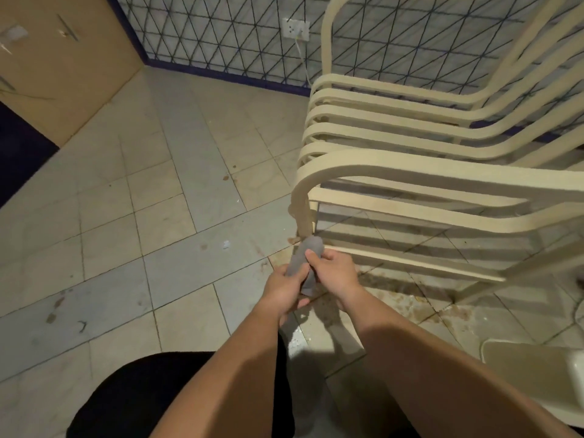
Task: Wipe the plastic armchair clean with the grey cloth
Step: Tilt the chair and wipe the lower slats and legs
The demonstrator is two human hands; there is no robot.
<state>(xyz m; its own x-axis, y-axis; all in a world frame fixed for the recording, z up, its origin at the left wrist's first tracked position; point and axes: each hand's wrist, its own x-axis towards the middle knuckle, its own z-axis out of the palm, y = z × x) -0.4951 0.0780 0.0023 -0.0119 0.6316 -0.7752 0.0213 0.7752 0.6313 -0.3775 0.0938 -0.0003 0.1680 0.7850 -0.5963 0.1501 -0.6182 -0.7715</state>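
Both hands, left hand (286, 290) and right hand (335, 273), grip the rolled grey cloth (305, 262); next, probably wiping the cream slatted plastic armchair's (410, 172) front leg.

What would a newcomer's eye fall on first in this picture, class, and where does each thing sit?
The cream slatted plastic armchair fills the upper right, tipped on its side on the tiled floor. At lower centre, the left hand and right hand both grip a rolled grey cloth against the chair's front leg. Brown grime stains the tiles beneath the chair.
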